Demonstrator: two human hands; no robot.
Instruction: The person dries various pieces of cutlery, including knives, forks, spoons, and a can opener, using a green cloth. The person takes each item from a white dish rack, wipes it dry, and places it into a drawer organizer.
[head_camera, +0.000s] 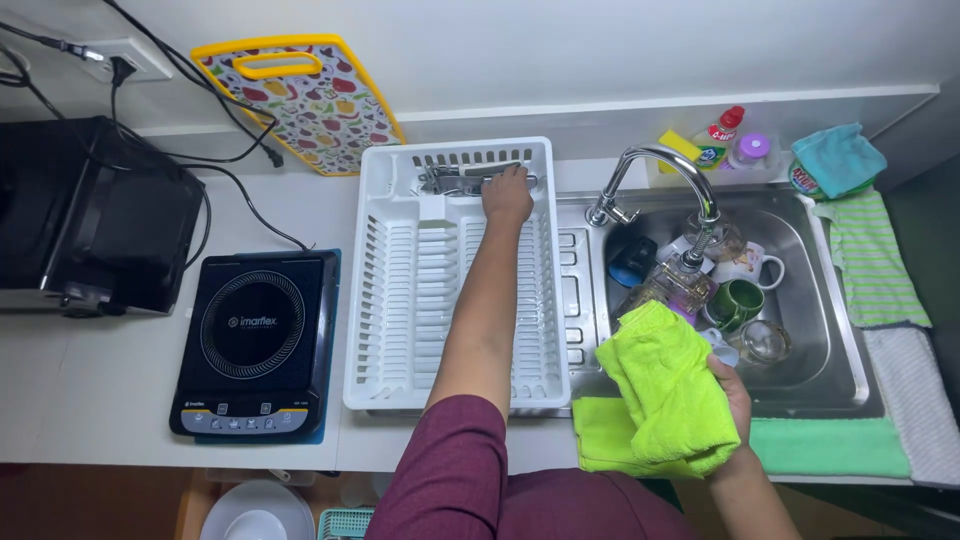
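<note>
Head view: left hand (508, 195) reaches to the far compartment of the white dish rack (400, 300), fingers curled down onto metal cutlery (455, 180) lying there; whether they pinch a piece, cannot tell. Right hand (735, 395) is closed around a bunched lime-green cloth (665, 385) at the sink's (845, 330) near edge. Judgement: cutlery is stiff, light, likely wet and slippery; take it by the handles. Cloth is soft and limp; any fistful holds. Mugs and glasses stand under the faucet (660, 165).
</note>
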